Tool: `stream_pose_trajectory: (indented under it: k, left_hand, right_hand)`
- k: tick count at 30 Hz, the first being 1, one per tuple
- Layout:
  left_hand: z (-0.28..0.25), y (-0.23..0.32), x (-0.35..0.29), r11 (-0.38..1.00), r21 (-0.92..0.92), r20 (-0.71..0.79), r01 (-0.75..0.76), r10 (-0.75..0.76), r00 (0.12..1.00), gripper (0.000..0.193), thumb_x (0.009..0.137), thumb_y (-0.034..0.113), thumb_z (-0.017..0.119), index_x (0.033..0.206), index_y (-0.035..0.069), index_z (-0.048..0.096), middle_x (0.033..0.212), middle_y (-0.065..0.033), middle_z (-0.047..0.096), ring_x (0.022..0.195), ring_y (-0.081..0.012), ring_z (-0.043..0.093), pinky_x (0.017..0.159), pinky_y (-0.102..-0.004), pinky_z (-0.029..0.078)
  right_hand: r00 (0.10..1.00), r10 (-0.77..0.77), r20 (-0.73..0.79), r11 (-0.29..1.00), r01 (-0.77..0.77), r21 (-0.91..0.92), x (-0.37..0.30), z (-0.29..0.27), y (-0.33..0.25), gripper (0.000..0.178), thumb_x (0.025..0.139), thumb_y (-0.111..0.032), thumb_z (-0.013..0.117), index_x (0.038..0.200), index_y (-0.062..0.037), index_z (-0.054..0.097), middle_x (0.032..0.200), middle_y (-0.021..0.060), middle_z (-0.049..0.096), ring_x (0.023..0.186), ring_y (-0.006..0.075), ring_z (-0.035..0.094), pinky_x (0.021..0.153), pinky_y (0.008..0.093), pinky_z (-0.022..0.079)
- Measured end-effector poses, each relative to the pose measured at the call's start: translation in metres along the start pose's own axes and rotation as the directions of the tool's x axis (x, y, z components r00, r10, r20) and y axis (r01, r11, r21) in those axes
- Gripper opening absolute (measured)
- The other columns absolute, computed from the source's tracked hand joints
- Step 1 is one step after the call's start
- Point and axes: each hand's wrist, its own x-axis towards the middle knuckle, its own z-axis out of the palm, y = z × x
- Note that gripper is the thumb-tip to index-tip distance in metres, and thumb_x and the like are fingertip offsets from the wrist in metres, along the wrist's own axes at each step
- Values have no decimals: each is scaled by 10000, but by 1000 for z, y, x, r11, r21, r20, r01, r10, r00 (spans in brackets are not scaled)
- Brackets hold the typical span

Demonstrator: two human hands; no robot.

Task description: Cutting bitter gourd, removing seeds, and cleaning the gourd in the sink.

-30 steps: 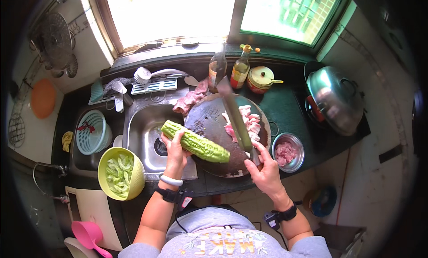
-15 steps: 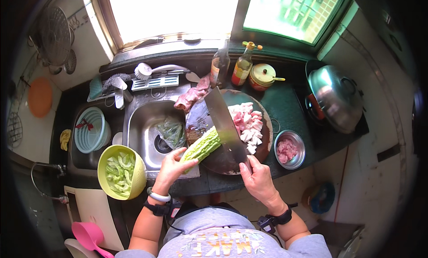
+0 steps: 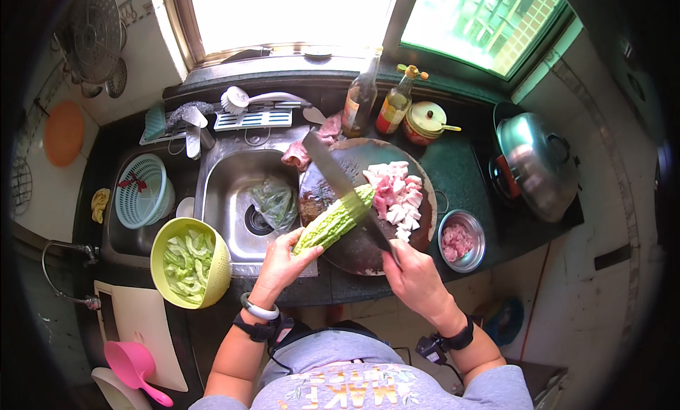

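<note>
My left hand is closed around the near end of a bumpy green bitter melon. The melon lies slanted over the round, dark chopping board. In my right hand is the handle of a cleaver. Its broad blade crosses the melon near the far end; whether it has cut in, I cannot tell. Pale pink and white meat pieces are heaped on the board's right side. A larger strip of raw meat sits behind the board's left edge.
At left, a yellow-green basket holds pale green slices, beside the steel sink with a plastic bag. Right of the board stands a metal bowl of minced meat. Bottles, a lidded jar and a lidded pot stand farther back.
The melon has moved up and right with my left hand, so its far end now reaches past the blade. The cleaver has tilted further left.
</note>
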Motion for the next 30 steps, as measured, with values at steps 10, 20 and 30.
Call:
stream_pose_trajectory:
  k: [10,20,30]
  left_hand:
    - [4,3,-5,979,203,37,20,-28,999,751,713,297,795,1334,55,449,947,-140,701,745,-174,684,649,-337,538]
    - [48,10,29,935,-328,-7,136,-146,989,804,848,253,699,1462,112,200,933,-168,676,622,-209,686,493,-300,566]
    - [62,-35,56,993,-4,-287,-119,112,951,365,869,222,693,1183,75,580,985,-115,490,650,-154,556,687,-291,507]
  right_hand:
    - [963,186,192,982,-176,-71,-8,37,51,167,910,-139,546,857,1,472,664,273,592,665,474,596,576,542,478]
    - [950,304,69,953,-302,-34,-20,1,16,159,913,-124,547,868,21,501,647,276,580,641,459,594,545,519,459]
    - [920,357,164,934,-351,-62,-35,-9,-7,162,940,-142,526,892,-2,463,628,265,563,630,460,586,526,518,438]
